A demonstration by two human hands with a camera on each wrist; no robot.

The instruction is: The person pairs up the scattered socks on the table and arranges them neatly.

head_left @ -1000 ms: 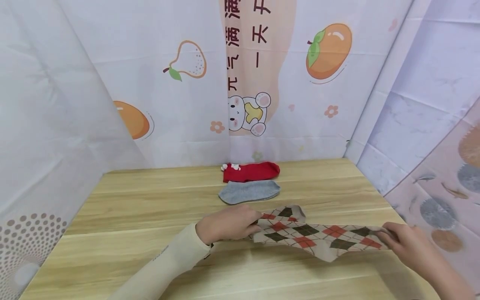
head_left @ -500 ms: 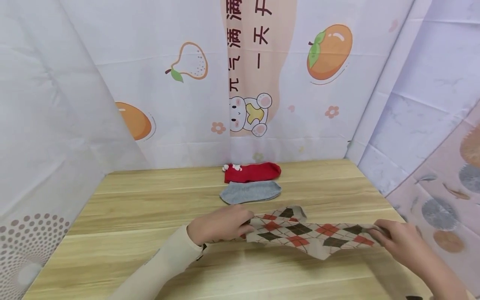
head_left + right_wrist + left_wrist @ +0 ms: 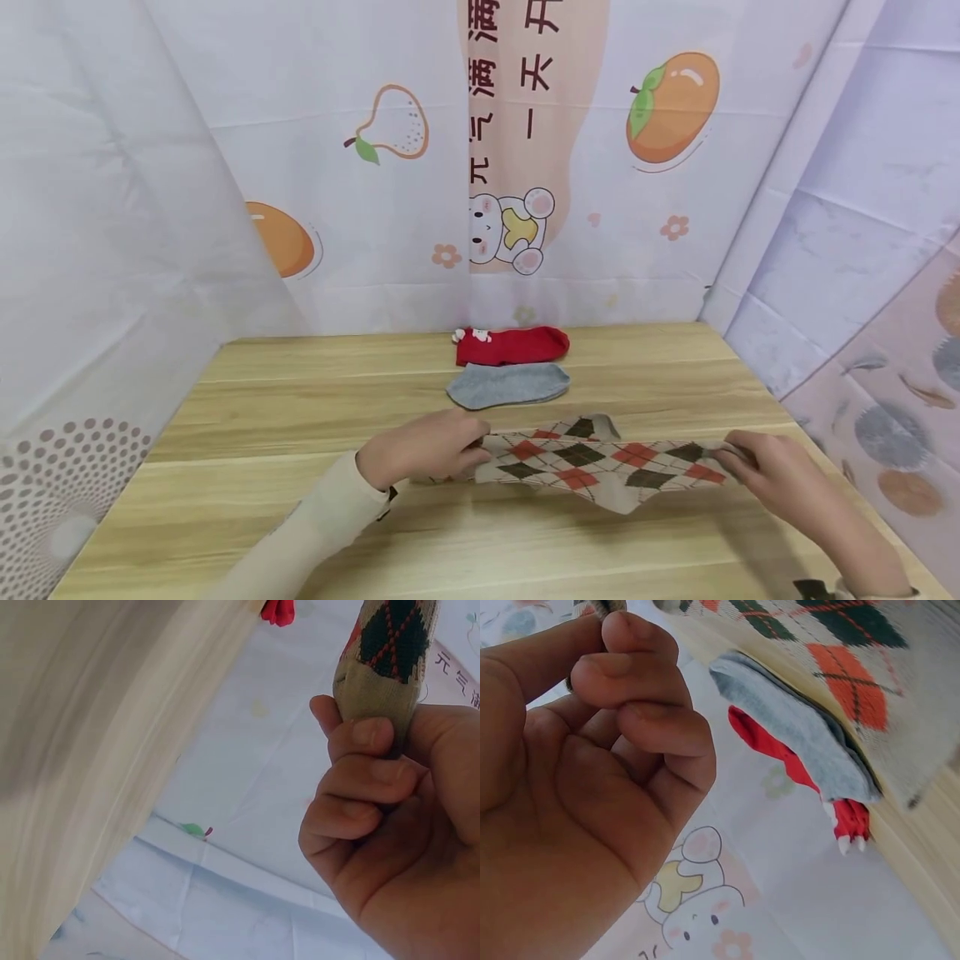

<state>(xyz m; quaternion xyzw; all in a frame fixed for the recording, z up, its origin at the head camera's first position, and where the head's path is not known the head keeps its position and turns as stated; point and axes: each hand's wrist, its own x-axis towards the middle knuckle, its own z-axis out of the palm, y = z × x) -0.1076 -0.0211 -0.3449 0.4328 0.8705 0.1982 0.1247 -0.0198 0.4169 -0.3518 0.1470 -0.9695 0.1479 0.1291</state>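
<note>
An argyle sock (image 3: 577, 467) in beige, orange and dark green is stretched level above the table. My left hand (image 3: 423, 450) pinches one end, and in the left wrist view its fingers (image 3: 637, 679) are curled against the thumb. At the other end, my right hand (image 3: 783, 483) grips the sock; the right wrist view shows its fingers (image 3: 367, 776) curled round the beige tip (image 3: 379, 697). Behind the stretched one lies a second argyle sock (image 3: 581, 428), largely hidden by it and by my left hand. The held sock's heel sags at its lower edge.
Farther back on the wooden table (image 3: 300, 417), a grey sock (image 3: 510, 385) lies flat, with a red sock (image 3: 517, 346) just behind it. A printed white curtain (image 3: 375, 233) rises at the table's back edge, and more cloth hangs on both sides.
Both hands have shifted left across the table, carrying the stretched argyle sock between them. The grey, red and second argyle socks stay where they lay; the head view has turned slightly.
</note>
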